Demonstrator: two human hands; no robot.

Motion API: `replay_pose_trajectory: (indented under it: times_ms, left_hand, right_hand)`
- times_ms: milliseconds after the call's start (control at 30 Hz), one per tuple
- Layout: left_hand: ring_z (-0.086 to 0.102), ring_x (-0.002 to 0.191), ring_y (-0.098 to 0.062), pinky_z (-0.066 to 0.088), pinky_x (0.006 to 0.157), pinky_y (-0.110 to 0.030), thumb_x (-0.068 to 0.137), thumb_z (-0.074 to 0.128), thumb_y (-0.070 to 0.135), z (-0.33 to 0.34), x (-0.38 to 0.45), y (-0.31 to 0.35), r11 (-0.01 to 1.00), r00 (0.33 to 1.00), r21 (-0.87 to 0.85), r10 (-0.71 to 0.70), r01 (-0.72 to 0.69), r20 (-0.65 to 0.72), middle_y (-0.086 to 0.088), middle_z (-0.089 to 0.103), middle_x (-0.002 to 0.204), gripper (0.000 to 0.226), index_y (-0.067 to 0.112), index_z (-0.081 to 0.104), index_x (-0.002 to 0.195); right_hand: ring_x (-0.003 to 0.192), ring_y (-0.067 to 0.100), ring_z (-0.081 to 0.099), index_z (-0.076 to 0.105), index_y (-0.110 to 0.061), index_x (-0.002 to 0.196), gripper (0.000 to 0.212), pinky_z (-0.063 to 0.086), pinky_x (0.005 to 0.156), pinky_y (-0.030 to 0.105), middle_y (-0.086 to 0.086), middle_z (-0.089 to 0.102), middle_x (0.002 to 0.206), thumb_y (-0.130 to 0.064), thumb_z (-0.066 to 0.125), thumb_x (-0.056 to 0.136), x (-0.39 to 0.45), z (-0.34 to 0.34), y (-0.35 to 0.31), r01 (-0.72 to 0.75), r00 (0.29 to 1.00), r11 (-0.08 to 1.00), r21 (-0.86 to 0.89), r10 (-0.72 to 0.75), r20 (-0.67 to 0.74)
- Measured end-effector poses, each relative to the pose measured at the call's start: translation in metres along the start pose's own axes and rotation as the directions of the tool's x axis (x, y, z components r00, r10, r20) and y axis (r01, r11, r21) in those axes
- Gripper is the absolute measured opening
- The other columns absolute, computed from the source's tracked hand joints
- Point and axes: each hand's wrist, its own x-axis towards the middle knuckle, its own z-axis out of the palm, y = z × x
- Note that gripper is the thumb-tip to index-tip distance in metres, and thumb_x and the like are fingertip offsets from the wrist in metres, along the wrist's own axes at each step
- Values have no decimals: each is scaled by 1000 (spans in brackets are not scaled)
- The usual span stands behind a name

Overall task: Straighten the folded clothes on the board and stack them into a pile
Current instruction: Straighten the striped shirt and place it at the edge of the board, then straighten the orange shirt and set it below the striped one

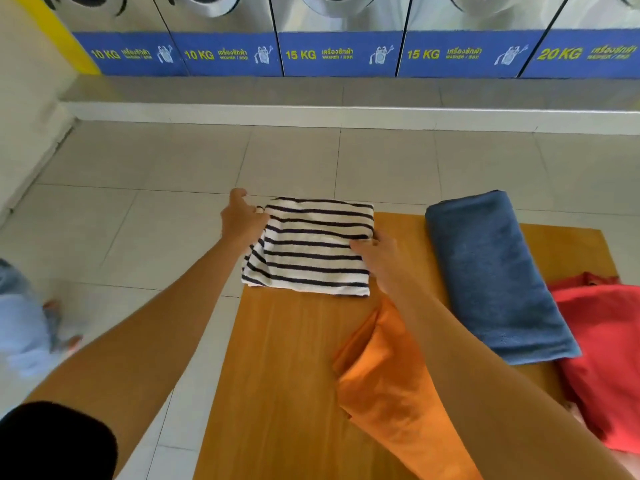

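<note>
A folded white cloth with dark stripes (311,247) lies at the far left corner of the wooden board (277,358). My left hand (242,220) grips its far left edge, and my right hand (377,258) pinches its right edge. An orange folded cloth (384,382) lies under my right forearm in the board's middle. A blue folded towel (491,275) lies lengthwise to the right. A red cloth (602,355) sits at the board's right edge, partly under the blue towel.
The board rests low over a pale tiled floor (138,237). A row of washing machines with blue labels (339,53) stands on a raised step at the back. Blurred light-blue fabric (24,323) shows at the left edge.
</note>
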Motion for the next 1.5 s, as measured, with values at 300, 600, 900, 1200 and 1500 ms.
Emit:
replay_pose_trajectory:
  times_ms: [300,600,900,1200,1500]
  left_hand:
    - [44,135,-34,40,108,-44,101,50,27,33,-22,-63,969,976,182,139,-169,170,-12,42,151,57,27,26,153]
    - [41,137,-27,39,111,-41,93,59,17,24,-96,-41,984,986,57,164,-166,37,-11,44,147,50,15,44,141]
    - [54,116,-28,49,95,-42,91,53,50,86,-246,-36,976,909,169,55,-136,413,-12,53,129,56,9,51,129]
    - [59,101,-28,49,83,-38,88,55,59,73,-276,-59,983,786,135,-184,129,590,-7,61,110,62,6,57,121]
    - [56,118,-38,48,97,-51,81,50,72,-23,-246,-114,944,898,-14,-310,331,312,-12,55,136,81,16,43,139]
  right_hand:
    - [113,22,63,48,-13,144,58,53,75,22,8,63,133,-28,70,92,23,1,10,22,997,980,-197,-35,-64]
    - [105,9,58,57,-18,135,39,46,77,18,-9,60,122,-27,59,97,-78,-29,35,47,938,947,-319,-152,-312]
    - [111,41,57,51,-2,127,47,47,93,49,21,61,122,-25,57,87,-240,-103,167,-271,743,876,-400,-74,-666]
    - [91,26,72,70,-12,100,53,60,86,45,6,75,96,-61,68,83,-231,-110,155,-367,844,917,-157,257,-471]
    - [91,18,66,61,-19,110,30,55,75,30,-3,67,101,-46,55,99,-196,-18,113,-147,976,973,-179,113,-187]
